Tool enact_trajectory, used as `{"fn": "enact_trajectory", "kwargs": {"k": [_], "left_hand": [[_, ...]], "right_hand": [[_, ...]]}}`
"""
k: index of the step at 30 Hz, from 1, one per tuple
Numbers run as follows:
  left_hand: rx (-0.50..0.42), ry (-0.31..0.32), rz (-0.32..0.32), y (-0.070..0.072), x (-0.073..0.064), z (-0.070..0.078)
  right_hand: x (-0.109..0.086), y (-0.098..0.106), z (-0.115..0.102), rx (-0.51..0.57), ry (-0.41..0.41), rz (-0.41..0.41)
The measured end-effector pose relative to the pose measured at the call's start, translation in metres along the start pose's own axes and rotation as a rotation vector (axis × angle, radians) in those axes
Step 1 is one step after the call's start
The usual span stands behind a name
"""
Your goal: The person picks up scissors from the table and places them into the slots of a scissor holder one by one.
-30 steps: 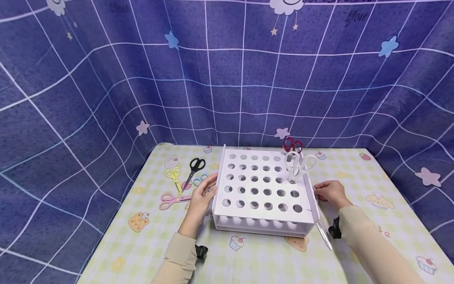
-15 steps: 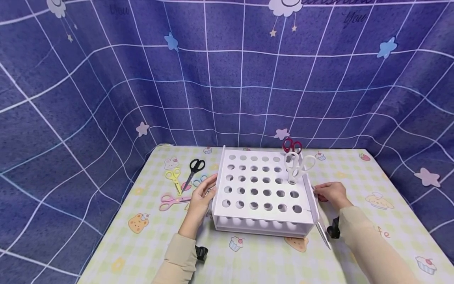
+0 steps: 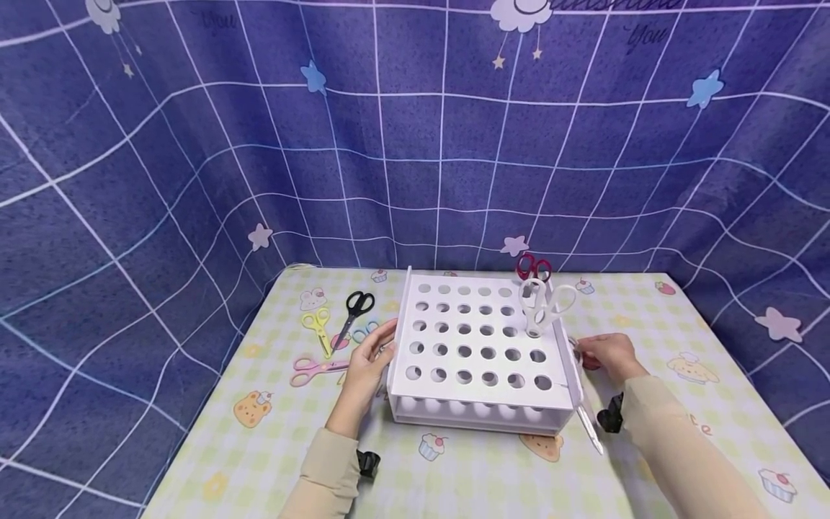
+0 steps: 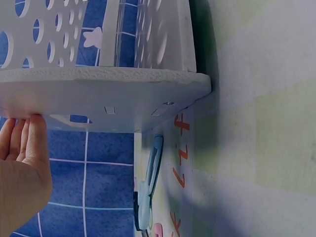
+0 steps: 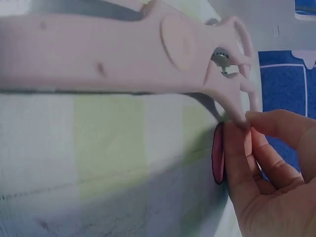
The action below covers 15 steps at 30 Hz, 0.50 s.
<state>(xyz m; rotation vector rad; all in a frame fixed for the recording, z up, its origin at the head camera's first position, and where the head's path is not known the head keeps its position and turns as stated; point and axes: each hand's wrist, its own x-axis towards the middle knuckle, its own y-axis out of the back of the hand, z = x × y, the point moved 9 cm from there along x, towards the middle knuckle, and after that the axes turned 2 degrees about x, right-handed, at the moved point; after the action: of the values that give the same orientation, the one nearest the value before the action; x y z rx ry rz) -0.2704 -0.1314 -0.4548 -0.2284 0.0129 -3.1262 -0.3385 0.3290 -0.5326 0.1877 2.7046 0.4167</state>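
Pink scissors (image 3: 318, 367): seen at far left on the checked tablecloth (image 3: 259, 461); tip end partly covered by the left forearm.
Yellow scissors (image 3: 320, 331): laid just beyond the pink pair; blade tip near the black pair's.
Black scissors (image 3: 353, 313): laid at a slant, handles away from the person.
Light blue scissors (image 4: 144, 202): placed near the rack's left side; mostly hidden behind the left hand in the head view, shown edge-on in the left wrist view.
Left hand (image 3: 369, 364): fingertips rested on the outer face of the left panel; nothing gripped.
White rack (image 3: 453, 318): set between both hands; cut off in both wrist views.
White scissors (image 3: 533, 322): stood handles up in a right-side hole; blades hidden below the top plate.
Red scissors (image 3: 534, 272): handles seen at the back right corner; lower part hidden.
Pale scissors (image 5: 108, 54): held outside the right panel, blades pointed toward the person; handles partly hidden by hand in the head view, blades cut off in the right wrist view.
Right hand (image 5: 271, 168): handle end pinched narrowly between thumb and finger.
Pink oval (image 5: 217, 153): seen beside fingertips; print or object, cannot be told.
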Motion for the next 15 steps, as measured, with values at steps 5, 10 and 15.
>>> {"fn": "enact_trajectory", "kwargs": {"k": [5,10,15], "left_hand": [[0.002,0.007,-0.001,0.000,0.001,-0.001],[0.003,0.009,-0.001,0.000,0.001,-0.001],[0.006,0.009,-0.001,0.001,0.000,0.000]], "right_hand": [[-0.004,0.004,0.001,0.088,-0.004,-0.055],[-0.008,0.009,-0.001,0.201,0.023,-0.132],[-0.014,0.015,-0.006,0.301,0.041,-0.187]]}}
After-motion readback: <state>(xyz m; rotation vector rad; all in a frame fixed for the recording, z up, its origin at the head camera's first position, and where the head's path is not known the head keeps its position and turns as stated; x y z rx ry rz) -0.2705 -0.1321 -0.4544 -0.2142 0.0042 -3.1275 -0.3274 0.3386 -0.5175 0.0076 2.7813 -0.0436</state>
